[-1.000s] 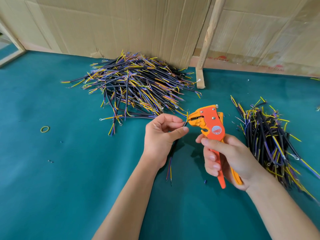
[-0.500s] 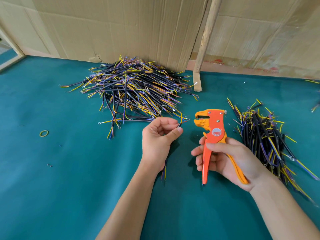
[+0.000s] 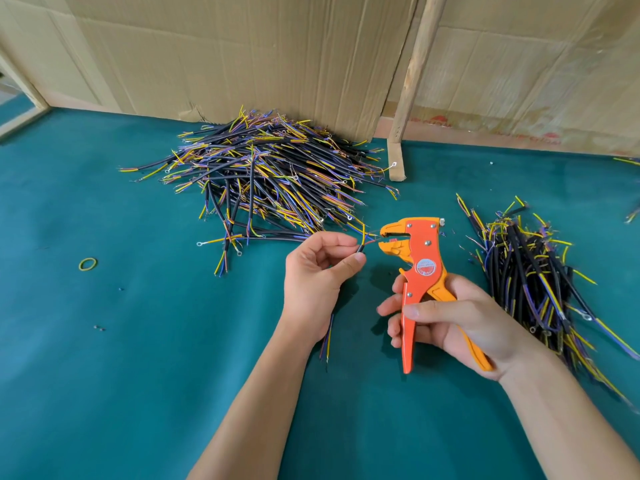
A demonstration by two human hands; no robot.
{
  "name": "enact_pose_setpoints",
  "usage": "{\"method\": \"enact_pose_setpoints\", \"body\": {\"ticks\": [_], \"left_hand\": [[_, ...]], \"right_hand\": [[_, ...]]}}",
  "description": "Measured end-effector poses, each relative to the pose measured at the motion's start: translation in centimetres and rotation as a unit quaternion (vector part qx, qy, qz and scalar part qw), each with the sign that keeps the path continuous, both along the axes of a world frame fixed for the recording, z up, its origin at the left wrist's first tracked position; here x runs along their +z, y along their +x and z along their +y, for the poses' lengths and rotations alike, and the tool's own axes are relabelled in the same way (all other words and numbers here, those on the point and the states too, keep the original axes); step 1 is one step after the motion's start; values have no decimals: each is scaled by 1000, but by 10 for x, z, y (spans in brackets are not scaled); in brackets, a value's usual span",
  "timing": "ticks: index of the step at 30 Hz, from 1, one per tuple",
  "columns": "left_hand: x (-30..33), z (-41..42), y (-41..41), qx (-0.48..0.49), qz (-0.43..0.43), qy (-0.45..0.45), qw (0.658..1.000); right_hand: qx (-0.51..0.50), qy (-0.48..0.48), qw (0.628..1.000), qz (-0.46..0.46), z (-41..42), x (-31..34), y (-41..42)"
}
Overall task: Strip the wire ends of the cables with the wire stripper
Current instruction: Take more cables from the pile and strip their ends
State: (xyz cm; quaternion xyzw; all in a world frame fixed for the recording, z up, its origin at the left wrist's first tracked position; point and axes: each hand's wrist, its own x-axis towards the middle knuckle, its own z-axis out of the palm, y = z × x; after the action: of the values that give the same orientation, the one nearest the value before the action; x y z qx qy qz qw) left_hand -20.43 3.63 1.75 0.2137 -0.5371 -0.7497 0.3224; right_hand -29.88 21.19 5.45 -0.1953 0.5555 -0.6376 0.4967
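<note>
My left hand (image 3: 318, 275) pinches a short black cable (image 3: 361, 249) between thumb and fingers; its thin coloured wire ends point right, reaching the jaws of the stripper. The cable's lower end (image 3: 327, 337) shows below my wrist. My right hand (image 3: 446, 320) grips the handles of an orange wire stripper (image 3: 417, 271), held upright with its jaws open and facing left. A large heap of black cables with yellow and purple wires (image 3: 266, 178) lies behind my hands. A smaller bundle of cables (image 3: 530, 271) lies at the right.
Green felt (image 3: 138, 358) covers the table. A yellow rubber band (image 3: 87, 263) lies at the left, with small insulation scraps (image 3: 99, 328) nearby. Cardboard sheets (image 3: 242, 57) and a wooden post (image 3: 410, 88) stand at the back.
The stripper swung away from the cable with its handles spread, then its open jaws came back to the wire ends. My left hand kept hold of the cable.
</note>
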Motion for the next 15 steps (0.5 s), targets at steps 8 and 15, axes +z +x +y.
{"method": "enact_pose_setpoints", "body": {"ticks": [8, 15], "left_hand": [[3, 1, 1, -15, -3, 16, 1000], [4, 0, 2, -20, 4, 13, 1000]], "right_hand": [[13, -2, 1000, 10, -1, 3, 1], [14, 10, 1000, 18, -5, 4, 3]]}}
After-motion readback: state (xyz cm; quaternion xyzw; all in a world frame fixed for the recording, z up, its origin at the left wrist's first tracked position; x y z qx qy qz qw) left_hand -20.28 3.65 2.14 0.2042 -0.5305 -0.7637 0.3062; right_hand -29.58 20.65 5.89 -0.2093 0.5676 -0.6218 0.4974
